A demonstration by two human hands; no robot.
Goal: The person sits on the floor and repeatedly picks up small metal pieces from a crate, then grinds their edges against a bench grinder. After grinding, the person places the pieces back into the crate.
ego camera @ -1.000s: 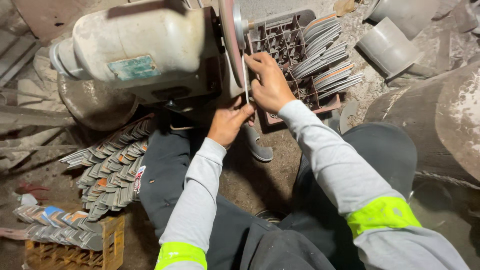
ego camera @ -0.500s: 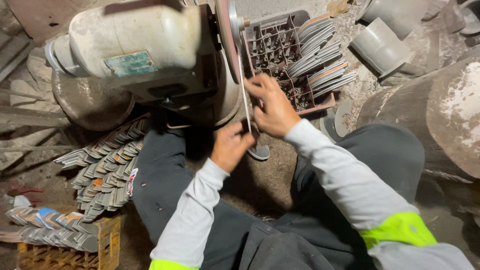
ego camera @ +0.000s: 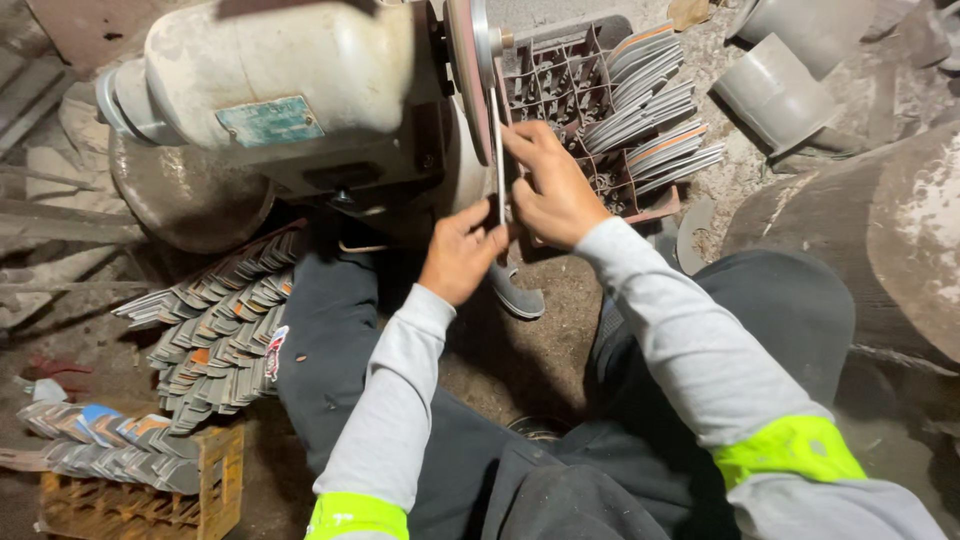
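Observation:
A thin flat metal blade (ego camera: 497, 150) stands on edge against the side of the reddish grinding wheel (ego camera: 468, 70) of a dirty white bench grinder (ego camera: 270, 90). My left hand (ego camera: 462, 250) pinches the blade's lower end. My right hand (ego camera: 552, 185) grips the blade higher up, fingers pressed along it toward the wheel. Both arms wear grey sleeves with bright yellow bands. I sit on the ground with my dark-trousered legs either side of the grinder.
A brown plastic crate (ego camera: 560, 80) behind my right hand holds several stacked blades (ego camera: 655, 100). More blades (ego camera: 215, 330) lie piled by my left leg, and others rest on a yellow crate (ego camera: 140, 490). Grey pipe pieces (ego camera: 775, 95) and a large drum (ego camera: 900, 240) sit at right.
The view has shifted slightly. Both hands have stayed on the blade at the wheel, sliding it a little lower and back along the wheel's side.

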